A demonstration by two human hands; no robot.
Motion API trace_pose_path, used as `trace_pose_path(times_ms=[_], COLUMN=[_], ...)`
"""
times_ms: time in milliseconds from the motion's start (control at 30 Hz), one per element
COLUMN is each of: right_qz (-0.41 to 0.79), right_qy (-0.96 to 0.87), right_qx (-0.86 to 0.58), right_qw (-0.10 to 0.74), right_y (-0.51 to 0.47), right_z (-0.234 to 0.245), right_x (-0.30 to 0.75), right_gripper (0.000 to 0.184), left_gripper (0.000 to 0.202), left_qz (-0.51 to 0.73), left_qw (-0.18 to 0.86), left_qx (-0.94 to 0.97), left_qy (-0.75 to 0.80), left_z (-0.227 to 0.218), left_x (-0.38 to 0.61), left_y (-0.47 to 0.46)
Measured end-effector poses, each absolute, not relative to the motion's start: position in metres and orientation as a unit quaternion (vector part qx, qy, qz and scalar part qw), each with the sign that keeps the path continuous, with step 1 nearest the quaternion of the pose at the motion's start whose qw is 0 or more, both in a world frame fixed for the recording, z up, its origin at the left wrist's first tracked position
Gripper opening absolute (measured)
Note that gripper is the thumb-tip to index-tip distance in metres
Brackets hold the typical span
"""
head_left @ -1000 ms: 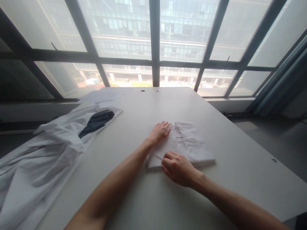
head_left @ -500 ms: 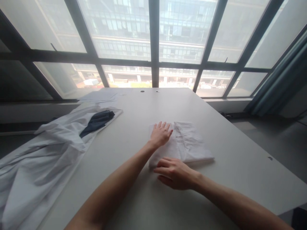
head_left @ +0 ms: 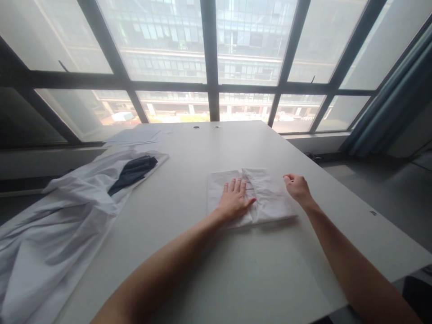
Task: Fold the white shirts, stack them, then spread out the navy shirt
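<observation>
A folded white garment [head_left: 272, 198] lies on the white table, wrinkled along a seam near its middle. My left hand [head_left: 235, 198] is spread flat on its left half, fingers pointing away from me and thumb out to the right. Just beyond the garment's right edge is my right hand [head_left: 299, 186], its fingers curled in and nothing visible in them. Whether it touches the fabric, I cannot tell.
A large crumpled white cloth [head_left: 67, 216] drapes over the table's left edge, with dark blue fabric [head_left: 133, 173] on it. White sheets [head_left: 133, 136] lie at the far left. Windows [head_left: 248, 58] stand beyond the table [head_left: 189, 162]; a blue-grey curtain [head_left: 381, 99] hangs right.
My right hand has moved from the garment's near left corner across to its right side, its fingers now curled. My left hand has slid slightly right and nearer, flat on the garment.
</observation>
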State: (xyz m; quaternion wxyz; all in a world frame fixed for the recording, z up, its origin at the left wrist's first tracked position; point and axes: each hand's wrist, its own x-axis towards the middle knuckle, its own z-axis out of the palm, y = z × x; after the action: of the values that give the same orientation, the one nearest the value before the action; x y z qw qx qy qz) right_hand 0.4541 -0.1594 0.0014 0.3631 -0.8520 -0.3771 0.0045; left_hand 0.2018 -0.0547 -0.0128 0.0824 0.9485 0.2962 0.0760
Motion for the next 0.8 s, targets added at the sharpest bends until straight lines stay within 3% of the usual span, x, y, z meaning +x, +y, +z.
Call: trace_pose_path(times_ms=[467,667,800], right_qz=[-0.064,-0.082,-0.074], right_qy=[-0.475,-0.506,-0.508], right_qx=[-0.778,-0.747,-0.757], right_qw=[0.406,0.423,0.405], right_y=[-0.15,-0.147,-0.147], right_z=[-0.012,-0.018,-0.022], right_x=[0.425,0.424,0.423], right_gripper=[0.035,0.031,0.031], left_gripper=[0.078,0.07,0.064], left_qz=[0.148,0.141,0.084], left_qw=[0.029,0.013,0.035], left_qx=[0.957,0.938,0.945], left_qy=[0.249,0.317,0.313], left_z=[-0.007,0.015,0.005], left_x=[0.207,0.194,0.181], left_y=[-0.097,-0.043,-0.002])
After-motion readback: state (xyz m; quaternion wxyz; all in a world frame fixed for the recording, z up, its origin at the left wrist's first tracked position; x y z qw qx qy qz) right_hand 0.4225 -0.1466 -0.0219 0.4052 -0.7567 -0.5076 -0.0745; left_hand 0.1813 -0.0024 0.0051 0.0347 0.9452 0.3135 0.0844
